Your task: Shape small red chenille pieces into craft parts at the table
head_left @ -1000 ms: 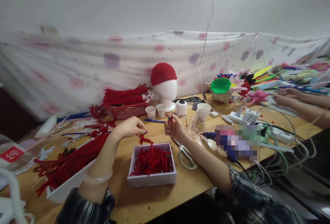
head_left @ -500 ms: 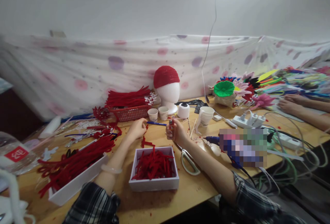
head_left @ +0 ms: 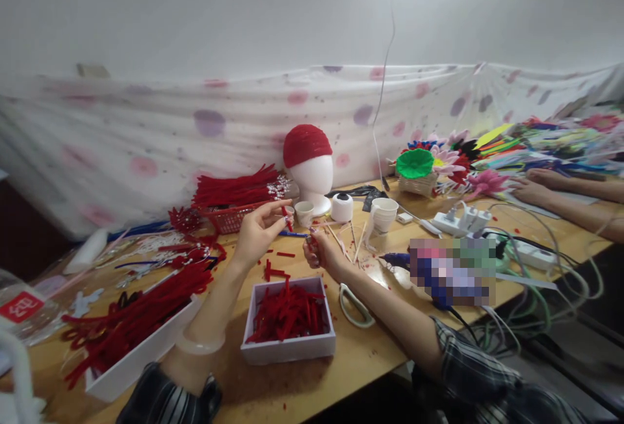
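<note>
My left hand [head_left: 260, 234] is raised above the table, its thumb and fingers pinching a short red fuzzy strip [head_left: 288, 221]. To the right, my right hand [head_left: 325, 253] is closed round a small red lighter [head_left: 308, 242], thumb on top; the fingers cover most of it. Below both hands stands a white box [head_left: 292, 351] holding a heap of short red fuzzy strips [head_left: 290, 313]. A few loose red strips [head_left: 277, 273] lie on the table behind the box. Scissors with a pale handle [head_left: 355, 310] lie partly under my right forearm.
A foam head [head_left: 312, 177] with a red wrap stands at the back, near paper cups [head_left: 305, 212] and a red basket [head_left: 229, 219]. Left is a long white box [head_left: 141, 352] of red stems. Right are a mug [head_left: 383, 216], power strips [head_left: 461, 222], cables and another person's hands [head_left: 533, 186].
My left hand has risen from the table with a red strip in its fingers. My right hand stays closed on the lighter, turned slightly. The whole view has shifted a little.
</note>
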### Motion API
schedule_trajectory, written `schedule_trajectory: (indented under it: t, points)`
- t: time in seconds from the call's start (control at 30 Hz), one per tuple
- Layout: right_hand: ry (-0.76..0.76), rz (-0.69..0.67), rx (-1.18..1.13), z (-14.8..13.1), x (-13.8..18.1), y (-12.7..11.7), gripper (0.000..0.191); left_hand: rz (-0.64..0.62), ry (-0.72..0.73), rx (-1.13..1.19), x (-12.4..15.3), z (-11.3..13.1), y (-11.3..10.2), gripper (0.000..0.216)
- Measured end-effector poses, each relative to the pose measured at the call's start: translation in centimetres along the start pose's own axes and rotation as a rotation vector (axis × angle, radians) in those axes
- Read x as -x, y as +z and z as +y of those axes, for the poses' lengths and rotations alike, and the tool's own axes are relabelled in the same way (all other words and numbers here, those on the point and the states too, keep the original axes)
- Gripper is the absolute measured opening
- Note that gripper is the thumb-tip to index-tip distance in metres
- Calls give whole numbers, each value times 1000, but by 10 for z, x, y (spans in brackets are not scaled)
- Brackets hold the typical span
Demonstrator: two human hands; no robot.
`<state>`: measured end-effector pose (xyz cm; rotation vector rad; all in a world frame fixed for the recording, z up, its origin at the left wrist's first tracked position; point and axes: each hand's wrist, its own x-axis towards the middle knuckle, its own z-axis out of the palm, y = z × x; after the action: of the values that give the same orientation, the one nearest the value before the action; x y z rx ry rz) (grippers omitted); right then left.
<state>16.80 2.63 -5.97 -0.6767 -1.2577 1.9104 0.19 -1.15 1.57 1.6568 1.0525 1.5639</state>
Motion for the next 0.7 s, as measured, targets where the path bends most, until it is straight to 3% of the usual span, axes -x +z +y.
schedule_trajectory:
  t: [0.3,0.53,0.7]
  points:
    - [18,-29,-36,-3,3,1,39,209,175,-279,10,8,14,23]
    - [-7,7,-65,-2,3,-1,33,215,69,-102,12,7,22,21]
    - [-5,-18,6,-3,4,2,37,177,-18,12,11,6,24,34]
